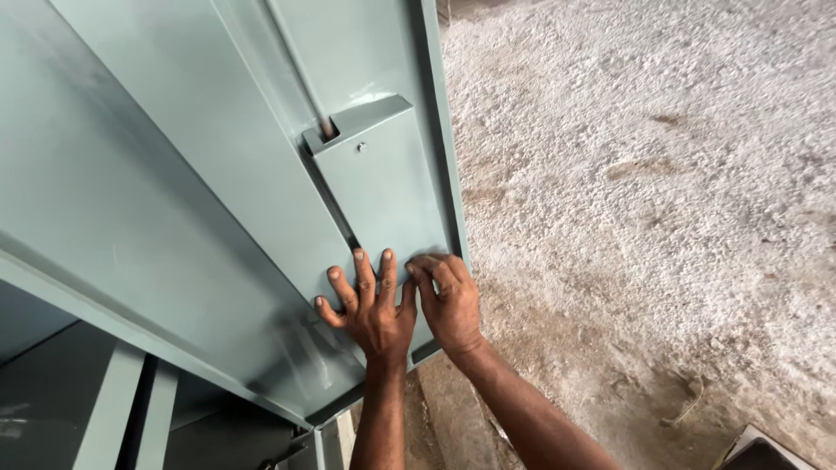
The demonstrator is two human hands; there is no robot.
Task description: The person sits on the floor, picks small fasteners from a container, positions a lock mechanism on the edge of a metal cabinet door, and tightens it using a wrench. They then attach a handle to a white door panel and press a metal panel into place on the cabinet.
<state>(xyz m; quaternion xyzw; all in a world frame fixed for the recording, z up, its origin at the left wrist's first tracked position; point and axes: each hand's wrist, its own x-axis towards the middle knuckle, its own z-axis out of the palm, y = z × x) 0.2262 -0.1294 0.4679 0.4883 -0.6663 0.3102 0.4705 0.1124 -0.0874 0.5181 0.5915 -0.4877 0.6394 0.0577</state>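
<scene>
A grey-green painted metal door panel tilts across the left half of the head view. A flat metal cover plate with a small screw near its top sits by the panel's right edge, above a slim rod running upward. My left hand lies flat on the panel at the plate's lower end, fingers spread. My right hand rests beside it, fingers curled over the plate's lower right corner near the door edge. Both hands press on the metal and hold nothing loose.
Rough whitish concrete floor with brown dusty patches fills the right side. A grey metal frame with upright bars shows at the lower left under the panel. A dark object's corner pokes in at the bottom right.
</scene>
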